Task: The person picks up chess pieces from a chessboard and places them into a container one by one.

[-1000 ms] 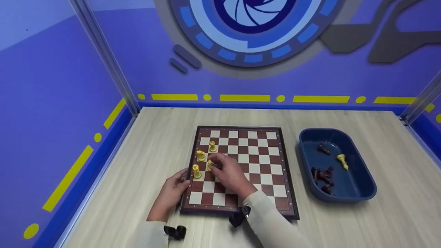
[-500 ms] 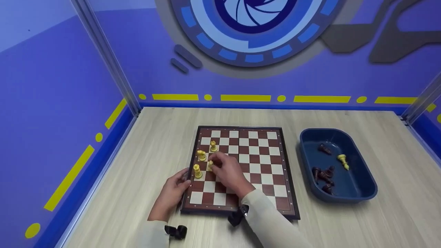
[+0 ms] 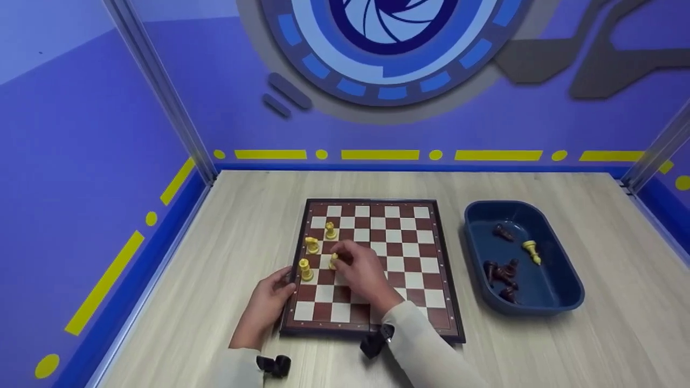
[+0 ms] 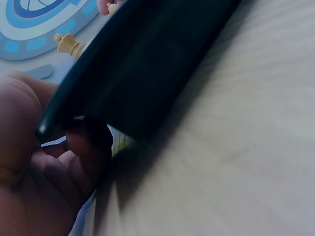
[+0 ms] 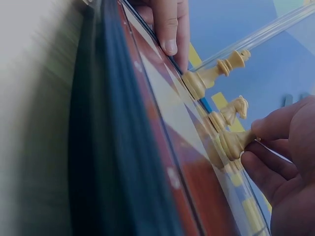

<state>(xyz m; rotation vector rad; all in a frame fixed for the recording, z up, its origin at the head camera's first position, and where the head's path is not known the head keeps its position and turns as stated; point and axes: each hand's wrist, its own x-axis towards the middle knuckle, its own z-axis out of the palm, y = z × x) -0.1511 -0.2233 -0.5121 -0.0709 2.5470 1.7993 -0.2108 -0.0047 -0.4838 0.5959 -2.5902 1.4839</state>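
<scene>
My right hand [image 3: 362, 274] pinches a yellow chess piece [image 5: 233, 143] by its top between thumb and fingers, low over the left part of the chessboard [image 3: 400, 293]. The piece's head is hidden in the fingers; its round base shows in the right wrist view. My left hand [image 3: 267, 303] grips the board's left edge, with fingers under the rim in the left wrist view. Just beside it stands a yellow king [image 3: 305, 270] on the board. Behind the king are a yellow knight [image 3: 312, 246] and another yellow piece [image 3: 330, 230] with a crown-like top, both upright.
A dark blue bin [image 3: 563, 269] stands right of the board. In it lie several dark brown chess pieces [image 3: 505, 271] and one yellow piece [image 3: 531, 252]. Blue printed walls [image 3: 161, 108] close off the table's back and left side.
My right hand has moved the pinched chess piece slightly to the right across the board. My left hand keeps its grip on the board's edge, and the standing pieces stay on their squares.
</scene>
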